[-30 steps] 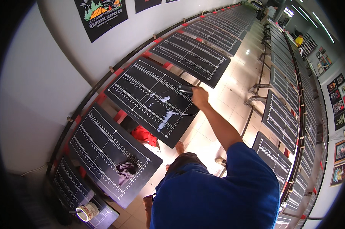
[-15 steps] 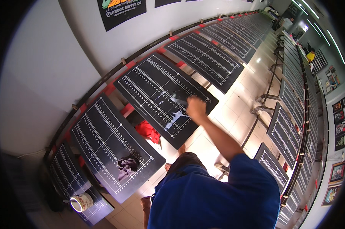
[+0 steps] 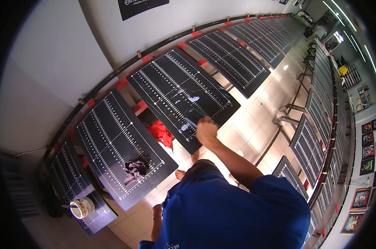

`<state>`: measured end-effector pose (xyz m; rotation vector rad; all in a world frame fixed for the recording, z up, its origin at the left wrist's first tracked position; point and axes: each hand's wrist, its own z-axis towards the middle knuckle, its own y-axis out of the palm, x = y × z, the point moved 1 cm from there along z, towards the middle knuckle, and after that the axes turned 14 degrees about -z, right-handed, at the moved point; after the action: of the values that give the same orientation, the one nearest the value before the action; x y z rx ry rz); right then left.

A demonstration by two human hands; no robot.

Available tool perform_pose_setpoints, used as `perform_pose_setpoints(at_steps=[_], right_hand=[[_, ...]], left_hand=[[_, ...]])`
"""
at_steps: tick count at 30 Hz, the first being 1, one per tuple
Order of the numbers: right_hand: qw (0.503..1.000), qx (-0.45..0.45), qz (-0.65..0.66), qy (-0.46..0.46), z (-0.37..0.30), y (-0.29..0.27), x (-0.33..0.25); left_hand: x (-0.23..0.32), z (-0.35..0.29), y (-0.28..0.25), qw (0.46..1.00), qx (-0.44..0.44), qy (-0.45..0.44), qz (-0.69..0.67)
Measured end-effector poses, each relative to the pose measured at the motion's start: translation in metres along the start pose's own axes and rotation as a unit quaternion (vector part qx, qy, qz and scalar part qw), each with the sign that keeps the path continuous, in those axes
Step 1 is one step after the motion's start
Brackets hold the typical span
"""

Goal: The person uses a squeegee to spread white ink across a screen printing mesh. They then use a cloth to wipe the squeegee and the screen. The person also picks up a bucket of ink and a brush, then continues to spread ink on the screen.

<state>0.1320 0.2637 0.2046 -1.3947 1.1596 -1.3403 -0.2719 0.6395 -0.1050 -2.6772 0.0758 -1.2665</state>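
Tiled floor and a pale wall frame rows of black counters ruled in white. One worked counter lies ahead of the wearer, its long axis slanting from upper left to lower right. Right hand: closed around a flat dark-green tool, blurred in part, above the near end of this counter; whether its edge meets the surface cannot be told. From the fist the tool points up and to the left. One white smear lies left of the fist, just beside the tool; a second smear lies beyond it, farther from the wearer. Left hand: low by the body, well apart from the tool, its grip too small to tell. On the neighbouring counter to the left rests a crumpled cloth; past it, a pot.
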Motion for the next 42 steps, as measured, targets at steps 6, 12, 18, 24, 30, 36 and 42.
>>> perform_pose_setpoints(at_steps=[6,12,18,24,30,36,42], right_hand=[[0.995,-0.060,0.078,-0.027,0.037,-0.038,0.003],[0.994,0.098,0.011,0.039,0.106,0.004,0.101],[0.977,0.192,0.020,-0.089,0.047,0.018,0.017],[0.942,0.183,0.112,-0.258,-0.032,0.017,0.049],[0.963,0.155,0.077,-0.207,0.011,0.013,0.129],[0.926,0.155,0.072,-0.338,-0.017,0.010,0.081],[0.912,0.140,0.065,-0.380,0.038,0.005,0.091]], left_hand=[[0.024,0.037,0.000,0.981,0.075,-0.010,-0.177],[0.075,0.029,0.014,0.970,0.100,-0.044,-0.219],[0.002,-0.013,0.017,0.994,0.010,0.045,0.096],[-0.030,-0.026,0.010,0.979,0.092,-0.064,-0.170],[0.012,-0.023,0.027,0.951,0.129,-0.150,-0.237],[0.014,-0.019,0.042,0.946,0.135,-0.135,-0.262],[0.024,-0.038,0.061,0.916,0.204,-0.180,-0.295]])
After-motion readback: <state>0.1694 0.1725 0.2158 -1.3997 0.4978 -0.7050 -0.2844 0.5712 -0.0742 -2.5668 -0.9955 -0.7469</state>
